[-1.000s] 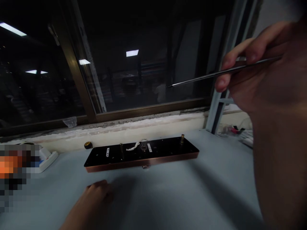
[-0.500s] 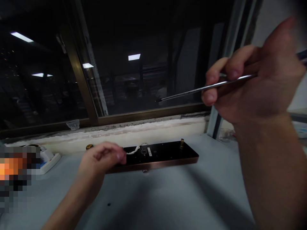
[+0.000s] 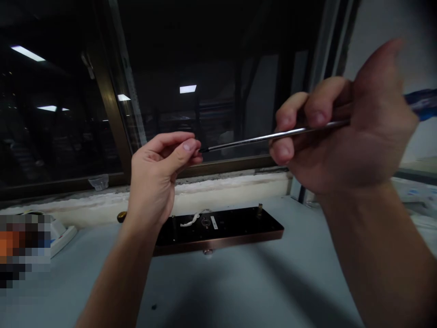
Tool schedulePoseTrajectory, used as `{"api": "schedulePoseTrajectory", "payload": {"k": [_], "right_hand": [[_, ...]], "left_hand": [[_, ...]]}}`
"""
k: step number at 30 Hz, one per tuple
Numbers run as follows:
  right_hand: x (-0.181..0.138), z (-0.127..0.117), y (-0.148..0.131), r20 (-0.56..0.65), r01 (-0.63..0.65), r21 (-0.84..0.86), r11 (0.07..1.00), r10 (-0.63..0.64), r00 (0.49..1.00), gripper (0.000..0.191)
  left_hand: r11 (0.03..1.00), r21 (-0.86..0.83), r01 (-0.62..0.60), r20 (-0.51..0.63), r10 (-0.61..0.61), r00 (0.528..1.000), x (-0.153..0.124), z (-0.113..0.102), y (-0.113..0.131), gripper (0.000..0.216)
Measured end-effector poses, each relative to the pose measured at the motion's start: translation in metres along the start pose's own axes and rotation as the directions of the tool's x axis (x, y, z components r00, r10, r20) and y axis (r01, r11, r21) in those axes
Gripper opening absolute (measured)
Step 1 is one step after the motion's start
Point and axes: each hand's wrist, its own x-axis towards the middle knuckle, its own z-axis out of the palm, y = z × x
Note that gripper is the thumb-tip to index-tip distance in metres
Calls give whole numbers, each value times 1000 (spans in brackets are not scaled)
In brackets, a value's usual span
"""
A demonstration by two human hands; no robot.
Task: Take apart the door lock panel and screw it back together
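Note:
My right hand (image 3: 344,132) is raised at the right and grips a long thin screwdriver (image 3: 259,136) with a blue handle, its shaft pointing left. My left hand (image 3: 160,177) is lifted in front of the window, thumb and forefinger pinched together right at the screwdriver's tip; whatever they hold is too small to make out. Below both hands a long dark lock plate (image 3: 225,228) with a copper-coloured edge lies flat on the pale table (image 3: 239,287). It carries small brass posts and a short white wire.
A dark window with a bronze frame (image 3: 112,118) and a rough white sill (image 3: 221,187) runs behind the table. A white power strip (image 3: 63,234) lies at the left, a small brass knob (image 3: 121,217) sits by the plate, and a tiny dark speck (image 3: 154,307) rests on the table.
My left hand rose from the lock plate up to the screwdriver's tip with fingers pinched. My right hand shifted left and lower, bringing the tip toward it.

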Motion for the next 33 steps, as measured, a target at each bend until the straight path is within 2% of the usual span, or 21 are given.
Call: {"api": "schedulePoseTrajectory", "payload": {"k": [4,10,18,26,33], "right_hand": [[-2,6,4,-14,-2,-42,999,1,1000,55],[-1,6,8,-67,69,-67,995,-73,995,52],[0,8,13,-117,1,-108,994,-14,993,50],[-1,3,13,-14,18,-29,999,-18,1000,51],[-2,4,14,24,46,-29,999,-46,999,51]], "left_hand": [[999,-2,50,66,-50,997,3,-5,-3,6],[985,-71,155,75,-150,986,5,-9,-9,7],[943,-185,277,112,-260,959,5,-6,-14,7],[922,-207,326,118,-308,944,4,-7,-15,10],[909,-184,374,154,-350,924,5,-11,-19,7]]}}
